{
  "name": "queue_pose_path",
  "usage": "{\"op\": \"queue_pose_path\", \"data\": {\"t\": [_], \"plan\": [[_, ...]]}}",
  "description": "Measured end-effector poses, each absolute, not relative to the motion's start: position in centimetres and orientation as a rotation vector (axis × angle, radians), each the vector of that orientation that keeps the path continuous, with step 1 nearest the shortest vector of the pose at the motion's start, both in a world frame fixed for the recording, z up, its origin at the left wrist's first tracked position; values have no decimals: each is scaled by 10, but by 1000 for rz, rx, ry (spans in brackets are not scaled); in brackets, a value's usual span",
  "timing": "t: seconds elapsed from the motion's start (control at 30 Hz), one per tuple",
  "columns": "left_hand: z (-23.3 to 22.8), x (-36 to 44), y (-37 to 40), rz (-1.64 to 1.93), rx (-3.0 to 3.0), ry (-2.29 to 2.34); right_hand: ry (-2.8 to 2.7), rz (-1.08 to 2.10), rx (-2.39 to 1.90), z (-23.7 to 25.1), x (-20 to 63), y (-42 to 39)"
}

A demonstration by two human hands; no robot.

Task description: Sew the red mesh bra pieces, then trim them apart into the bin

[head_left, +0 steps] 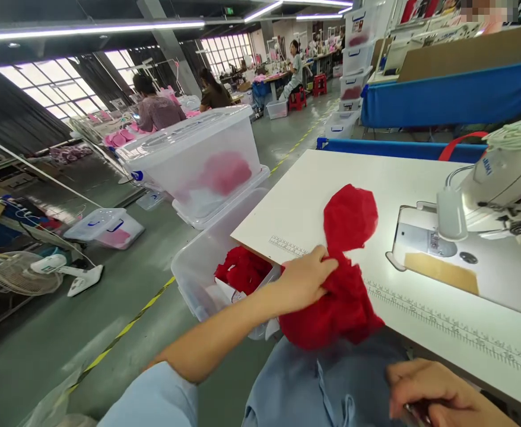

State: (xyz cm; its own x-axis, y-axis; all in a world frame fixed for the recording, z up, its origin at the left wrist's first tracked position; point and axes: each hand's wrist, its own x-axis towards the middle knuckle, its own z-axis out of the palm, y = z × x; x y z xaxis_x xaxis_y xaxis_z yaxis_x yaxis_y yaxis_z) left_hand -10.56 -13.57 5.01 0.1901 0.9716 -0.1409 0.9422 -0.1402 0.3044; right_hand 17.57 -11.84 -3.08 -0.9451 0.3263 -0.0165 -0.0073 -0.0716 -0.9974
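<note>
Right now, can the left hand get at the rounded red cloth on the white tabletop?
Probably yes: the left hand is beside the near end of the rounded red cloth, and nothing covers it. Its fingers hold bunched red cloth, though.

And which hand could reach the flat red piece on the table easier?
Probably the left hand: it's close to the flat red piece, gripping red cloth. The right hand is farther off and seems to hold a small object.

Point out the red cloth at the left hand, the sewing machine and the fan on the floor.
Red cloth [350,218]: head view, on its rounded upper part.
Sewing machine [507,181]: head view, on its pale body.
Fan [24,273]: head view, on its round cage.
</note>
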Motion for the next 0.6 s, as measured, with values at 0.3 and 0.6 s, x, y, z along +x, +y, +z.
{"op": "queue_pose_path", "data": {"t": [0.3,0.6], "plan": [[11,-123,-239,293,2304,1776,-1289,2347,-1032,-35,90,-135],[-8,-133,-249,386,2801,1557,-1621,2181,-1117,-55,71,-129]]}}
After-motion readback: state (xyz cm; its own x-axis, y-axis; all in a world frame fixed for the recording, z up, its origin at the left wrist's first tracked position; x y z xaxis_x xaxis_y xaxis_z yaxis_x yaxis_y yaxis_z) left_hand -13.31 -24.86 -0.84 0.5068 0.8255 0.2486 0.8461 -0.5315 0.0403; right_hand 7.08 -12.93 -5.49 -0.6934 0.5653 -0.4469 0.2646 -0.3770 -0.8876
